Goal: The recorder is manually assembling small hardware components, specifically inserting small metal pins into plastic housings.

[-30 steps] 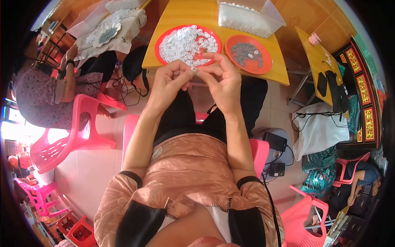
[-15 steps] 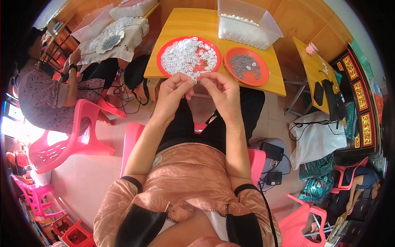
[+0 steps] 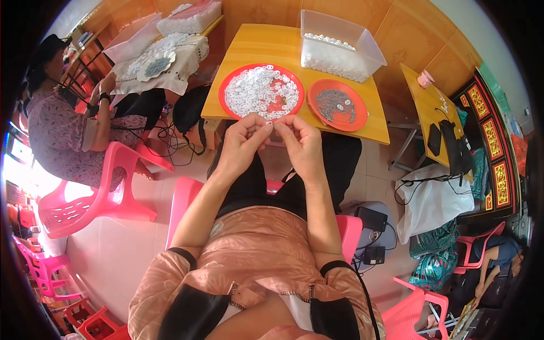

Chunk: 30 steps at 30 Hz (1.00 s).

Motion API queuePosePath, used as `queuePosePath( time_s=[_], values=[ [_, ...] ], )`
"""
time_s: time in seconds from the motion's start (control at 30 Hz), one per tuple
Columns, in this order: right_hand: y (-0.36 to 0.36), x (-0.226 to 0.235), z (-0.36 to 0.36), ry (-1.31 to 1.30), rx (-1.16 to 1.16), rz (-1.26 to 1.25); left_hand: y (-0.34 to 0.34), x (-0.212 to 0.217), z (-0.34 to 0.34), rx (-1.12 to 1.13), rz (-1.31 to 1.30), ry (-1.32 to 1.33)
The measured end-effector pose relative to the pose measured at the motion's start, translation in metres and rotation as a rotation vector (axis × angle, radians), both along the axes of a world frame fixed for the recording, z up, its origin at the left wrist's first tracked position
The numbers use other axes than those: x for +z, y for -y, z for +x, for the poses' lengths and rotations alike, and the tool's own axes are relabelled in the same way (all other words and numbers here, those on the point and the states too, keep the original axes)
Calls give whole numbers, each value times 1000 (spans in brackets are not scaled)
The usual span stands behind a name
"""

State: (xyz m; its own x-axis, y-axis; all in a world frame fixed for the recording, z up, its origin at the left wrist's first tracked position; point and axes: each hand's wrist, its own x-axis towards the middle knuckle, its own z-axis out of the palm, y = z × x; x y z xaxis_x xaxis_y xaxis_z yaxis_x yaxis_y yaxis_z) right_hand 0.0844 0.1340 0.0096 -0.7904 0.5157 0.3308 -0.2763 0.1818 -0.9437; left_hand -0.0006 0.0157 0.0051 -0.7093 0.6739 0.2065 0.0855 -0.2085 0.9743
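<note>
Both hands have drifted slightly lower and closer together against the table edge than half a second ago, while the view has tipped to show more of the table. The left hand point(image 3: 241, 144) and the right hand point(image 3: 300, 144) meet fingertip to fingertip just below the near edge of the yellow wooden table point(image 3: 294, 45), each pinched narrow on something very small between them; what it is cannot be told, perhaps one small white piece. Just beyond the fingers sits the round red plastic plate heaped with small white pieces point(image 3: 260, 90), still quite full, so much of that stock looks unworked. Beside it, to the right, the round orange plastic plate point(image 3: 337, 105) holds a thinner scatter of grey metal bits and a few white ones. Farther back stands a clear plastic tub point(image 3: 340, 48) partly filled with white pieces. To the left, another person in a patterned top point(image 3: 62, 133) sits on a pink plastic chair point(image 3: 85, 198).
</note>
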Motion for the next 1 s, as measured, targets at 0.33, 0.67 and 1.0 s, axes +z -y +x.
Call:
queuePosePath(
  time_s=[0.33,0.67,1.0],
  values=[
    [0,-5,-3,2,56,-144,-1,-3,-6,-42,8,50],
    [-105,-37,-42,98,-307,122,1,-13,-17,53,31,259],
    [-98,-42,-113,784,-206,1138,5,-18,-23,62,77,346]
  ],
)
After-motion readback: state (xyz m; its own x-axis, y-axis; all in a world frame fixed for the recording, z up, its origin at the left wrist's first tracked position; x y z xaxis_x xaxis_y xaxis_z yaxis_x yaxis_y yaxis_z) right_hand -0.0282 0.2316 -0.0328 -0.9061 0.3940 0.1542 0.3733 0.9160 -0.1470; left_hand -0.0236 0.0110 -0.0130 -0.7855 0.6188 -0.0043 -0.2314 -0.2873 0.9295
